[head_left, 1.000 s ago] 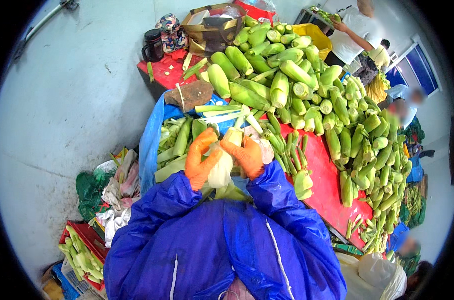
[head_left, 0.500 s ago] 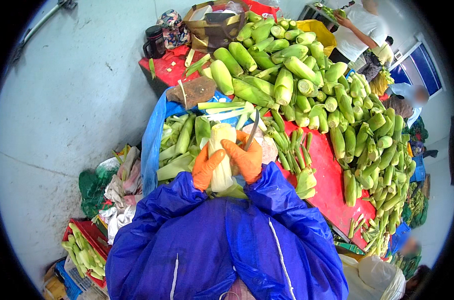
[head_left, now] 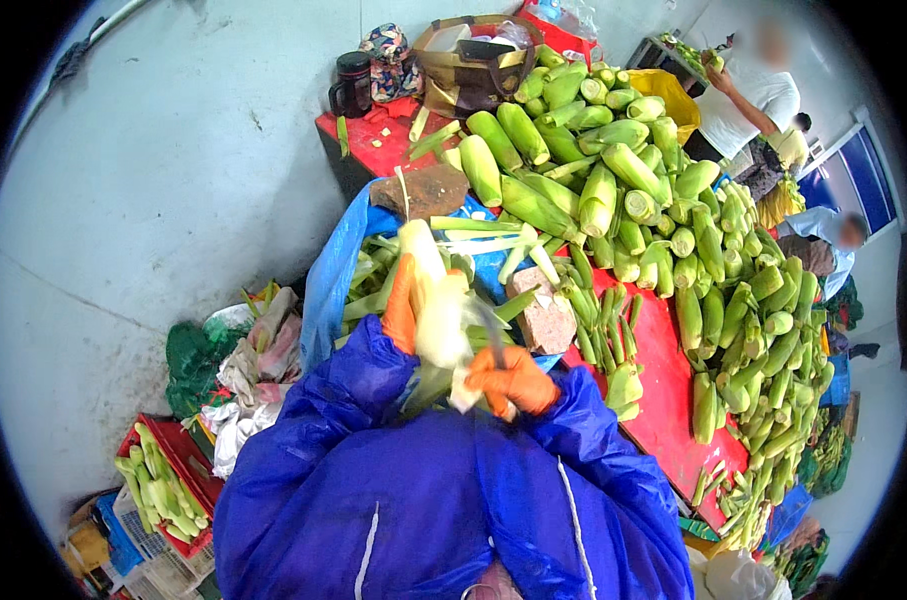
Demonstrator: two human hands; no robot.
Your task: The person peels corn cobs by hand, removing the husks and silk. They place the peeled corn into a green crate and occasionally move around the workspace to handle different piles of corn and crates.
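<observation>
Corn ear (head_left: 438,315), pale and partly blurred, lies left of the pink block (head_left: 546,320) in the head view, held over loose green husks (head_left: 366,275). The left hand (head_left: 401,310), in an orange glove, is the nearer one: it is on the ear's side away from the block, its fingers wrapped round the ear and gripping it. The right hand (head_left: 515,382) sits on the wearer's side of the block, its fingers curled round a dark-bladed knife (head_left: 490,328). Blur hides whether the blade, between ear and block, touches the ear. From the right fingers, the ear lies leftward and away from the wearer, its near end just beside them; I cannot tell whether they pinch it. Its long axis slants: one end points left and beyond the block, the other toward the wearer.
</observation>
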